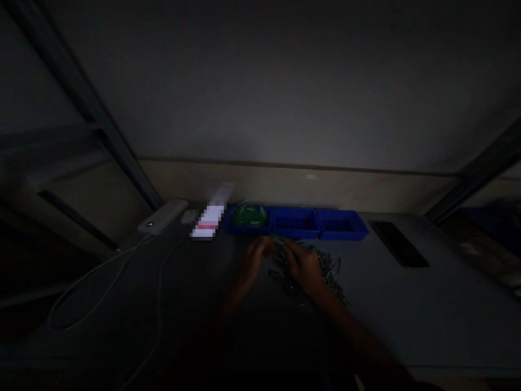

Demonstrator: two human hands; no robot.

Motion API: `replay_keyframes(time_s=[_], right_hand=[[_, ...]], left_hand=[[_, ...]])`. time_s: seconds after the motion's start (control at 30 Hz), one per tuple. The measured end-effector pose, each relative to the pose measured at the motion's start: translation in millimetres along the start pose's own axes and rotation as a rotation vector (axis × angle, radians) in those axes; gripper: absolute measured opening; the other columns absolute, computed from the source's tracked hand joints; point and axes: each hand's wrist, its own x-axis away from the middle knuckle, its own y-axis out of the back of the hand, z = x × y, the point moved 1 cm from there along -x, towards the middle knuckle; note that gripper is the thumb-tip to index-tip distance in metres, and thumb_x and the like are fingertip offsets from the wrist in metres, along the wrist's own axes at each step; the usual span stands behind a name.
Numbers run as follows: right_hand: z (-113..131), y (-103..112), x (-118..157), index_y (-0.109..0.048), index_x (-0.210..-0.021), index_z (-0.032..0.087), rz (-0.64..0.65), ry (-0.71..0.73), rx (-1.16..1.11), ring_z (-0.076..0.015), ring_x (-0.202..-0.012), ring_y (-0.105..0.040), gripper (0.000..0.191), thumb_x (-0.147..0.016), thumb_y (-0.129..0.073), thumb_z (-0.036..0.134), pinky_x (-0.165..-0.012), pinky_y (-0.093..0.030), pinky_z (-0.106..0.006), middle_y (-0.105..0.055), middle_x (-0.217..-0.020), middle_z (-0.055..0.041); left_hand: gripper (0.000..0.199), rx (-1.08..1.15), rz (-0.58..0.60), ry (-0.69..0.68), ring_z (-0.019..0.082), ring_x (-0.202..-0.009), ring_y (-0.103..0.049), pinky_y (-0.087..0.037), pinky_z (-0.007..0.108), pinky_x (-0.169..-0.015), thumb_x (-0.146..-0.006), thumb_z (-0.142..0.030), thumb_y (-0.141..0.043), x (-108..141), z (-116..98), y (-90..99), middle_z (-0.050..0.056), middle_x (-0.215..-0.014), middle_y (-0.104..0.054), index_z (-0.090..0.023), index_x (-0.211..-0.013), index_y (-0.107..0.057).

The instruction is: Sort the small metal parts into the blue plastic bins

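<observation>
In the dim head view my right hand (306, 267) is closed, its fingers pinching a small pale-green item (277, 239), perhaps a little plastic bag; its kind is not clear. My left hand (254, 258) is close beside it, fingers curled and blurred, so whether it also grips the item is hard to see. Under and around my right hand lies a loose pile of small dark metal pieces (329, 271), too dark to name. Just beyond my hands stands a blue bin (229, 228) with green, shiny plastic material (246, 214) inside.
Two more blue bins (295, 234) (344, 236) continue the row along the back wall. A dark phone (399, 245) lies at right. At left are a lit, pixelated screen (209, 220), a white power bank (165, 216) and a looping white cable (160, 293) on the grey table (407, 315).
</observation>
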Motion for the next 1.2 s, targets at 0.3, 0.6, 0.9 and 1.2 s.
replay_keyframes(time_s=[0.3, 0.6, 0.9, 1.2], right_hand=[[-4.6, -5.4, 5.4, -0.059, -0.12, 0.021, 0.055, 0.114, 0.185, -0.0205, -0.078, -0.063, 0.039, -0.086, -0.04, 0.02, -0.073, -0.049, -0.033, -0.069, -0.09, -0.0093], [-0.8, 4.2, 0.6, -0.06, -0.113, 0.021, -0.088, 0.056, -0.063, -0.0238, -0.111, -0.048, 0.036, -0.078, -0.054, 0.027, -0.095, -0.042, -0.04, -0.047, -0.114, -0.0103], [-0.7, 6.7, -5.4, -0.061, -0.078, 0.018, -0.146, -0.168, -0.32, -0.0158, -0.066, -0.053, 0.034, -0.086, -0.043, 0.046, -0.062, -0.044, -0.027, -0.059, -0.07, -0.0014], [3.6, -4.7, 8.2, -0.061, -0.117, 0.021, 0.005, 0.151, -0.001, -0.019, -0.082, -0.062, 0.041, -0.081, -0.042, 0.013, -0.076, -0.049, -0.033, -0.068, -0.097, -0.0073]], left_hand=[[0.036, -0.024, -0.066, 0.09, 0.013, -0.054, -0.05, -0.037, 0.025, -0.051, -0.073, -0.049, -0.051, 1.8, 0.1, -0.9, 0.001, -0.055, -0.055, -0.017, -0.058, -0.058], [0.018, -0.132, -0.077, -0.207, 0.015, -0.073, -0.059, -0.045, 0.024, -0.064, -0.074, -0.029, -0.057, 7.3, -5.8, -4.0, 0.003, -0.079, -0.065, -0.015, -0.083, -0.064], [0.022, -0.585, 0.044, -0.631, 0.019, -0.094, -0.056, -0.044, 0.033, -0.089, -0.081, -0.02, -0.052, 23.2, -15.0, -11.8, 0.006, -0.093, -0.063, -0.022, -0.094, -0.069], [0.055, 0.123, -0.043, 0.11, 0.012, -0.056, -0.051, -0.039, 0.023, -0.05, -0.071, -0.067, -0.046, 7.9, -2.6, -3.0, 0.002, -0.063, -0.057, -0.014, -0.066, -0.059]])
